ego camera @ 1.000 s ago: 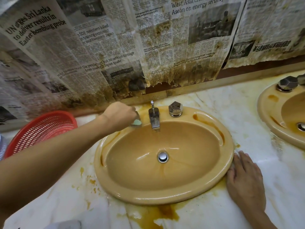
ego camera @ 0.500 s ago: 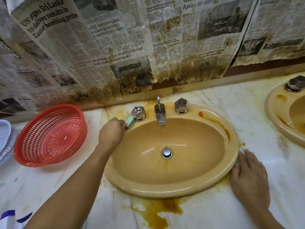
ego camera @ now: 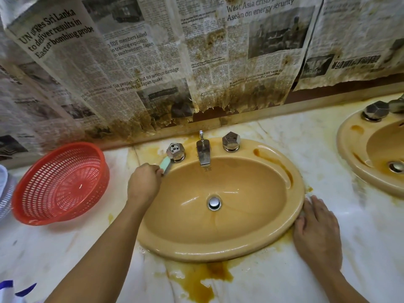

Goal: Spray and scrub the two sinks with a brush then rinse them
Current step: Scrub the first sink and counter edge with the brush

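A tan oval sink [ego camera: 218, 248] with brown stains sits in the marble counter in front of me. My left hand [ego camera: 143, 182] grips a small pale green brush [ego camera: 165, 164], whose head lies on the sink's back left rim beside the left tap knob [ego camera: 175, 151]. The spout [ego camera: 203, 153] and the right knob [ego camera: 231, 141] stand behind the bowl, and the chrome drain [ego camera: 214, 202] is at its bottom. My right hand [ego camera: 317, 230] rests flat on the counter against the sink's right rim. A second tan sink [ego camera: 354, 167] shows at the right edge.
A red plastic basket [ego camera: 59, 184] lies tilted on the counter to the left, with a white basket [ego camera: 4, 193] at the edge beyond it. Stained newspaper [ego camera: 153, 62] covers the wall behind. A brown puddle [ego camera: 203, 278] spreads on the marble counter [ego camera: 360, 248] in front of the sink.
My left hand has drawn back from the left tap knob toward the sink's left rim, uncovering the knob. The view shifted left, showing more of the red basket. My right hand stayed put.
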A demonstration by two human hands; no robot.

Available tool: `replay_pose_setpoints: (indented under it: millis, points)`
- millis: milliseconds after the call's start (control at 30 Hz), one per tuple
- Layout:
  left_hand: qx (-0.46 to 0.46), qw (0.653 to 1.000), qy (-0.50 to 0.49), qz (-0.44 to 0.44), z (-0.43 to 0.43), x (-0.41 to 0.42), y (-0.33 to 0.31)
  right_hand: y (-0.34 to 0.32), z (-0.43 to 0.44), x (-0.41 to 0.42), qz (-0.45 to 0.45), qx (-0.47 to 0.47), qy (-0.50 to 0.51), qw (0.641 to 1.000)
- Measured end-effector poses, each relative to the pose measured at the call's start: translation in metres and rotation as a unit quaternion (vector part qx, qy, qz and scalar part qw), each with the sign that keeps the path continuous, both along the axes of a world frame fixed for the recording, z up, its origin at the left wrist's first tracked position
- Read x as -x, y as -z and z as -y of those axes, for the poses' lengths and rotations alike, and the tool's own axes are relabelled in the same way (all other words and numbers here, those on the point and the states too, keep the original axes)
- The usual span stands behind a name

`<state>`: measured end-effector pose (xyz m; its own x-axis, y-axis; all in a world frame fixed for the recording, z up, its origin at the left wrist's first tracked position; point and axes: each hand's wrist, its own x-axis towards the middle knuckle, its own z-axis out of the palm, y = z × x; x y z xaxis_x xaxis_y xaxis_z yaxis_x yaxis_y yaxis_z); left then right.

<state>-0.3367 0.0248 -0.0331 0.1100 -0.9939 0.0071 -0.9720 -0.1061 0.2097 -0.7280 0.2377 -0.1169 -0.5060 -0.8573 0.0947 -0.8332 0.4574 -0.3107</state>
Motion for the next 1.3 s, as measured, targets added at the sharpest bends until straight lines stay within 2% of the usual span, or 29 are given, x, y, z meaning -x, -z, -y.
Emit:
replay_pose_setpoints:
  millis: [67,167,333,467,600,767,867,967,1100,1233,1300]
  points:
    - [-0.018,0.998,-0.036,-0.052,0.006,0.004,-0.003,0.000,0.000,0.001,-0.002,-0.005,0.000,1.000]
    - [-0.029,0.977,-0.152,-0.144,0.018,0.009,-0.003,0.001,0.000,0.001,-0.003,-0.006,0.000,1.000]
    - [-0.037,0.946,-0.211,-0.241,0.015,0.037,0.002,0.001,0.000,0.002,0.001,-0.006,0.000,1.000]
    - [-0.019,0.924,-0.264,-0.276,0.018,0.025,0.004,0.000,0.000,0.001,-0.001,-0.009,-0.002,1.000]
    - [-0.023,0.944,-0.214,-0.251,0.006,0.035,0.001,0.000,0.000,0.001,0.004,-0.009,-0.001,1.000]
    - [0.022,0.985,-0.129,-0.115,-0.045,0.035,0.016,-0.001,0.000,0.002,0.004,-0.003,-0.003,1.000]
    - [0.042,0.989,-0.130,-0.062,-0.037,0.027,0.014,0.000,0.000,0.003,0.000,-0.005,-0.006,1.000]
    - [0.047,0.981,-0.175,-0.073,-0.015,0.011,0.002,0.000,0.000,0.003,-0.006,-0.002,-0.009,1.000]
    - [-0.012,0.996,-0.063,-0.056,-0.011,0.010,-0.005,0.000,0.000,0.004,-0.005,0.010,-0.013,1.000]
    - [-0.019,0.995,-0.090,-0.047,-0.007,-0.016,-0.014,0.000,0.000,0.004,-0.004,0.016,-0.013,1.000]
    - [-0.014,0.997,-0.066,-0.033,-0.012,-0.021,-0.014,0.000,0.000,0.005,-0.006,0.021,-0.016,1.000]
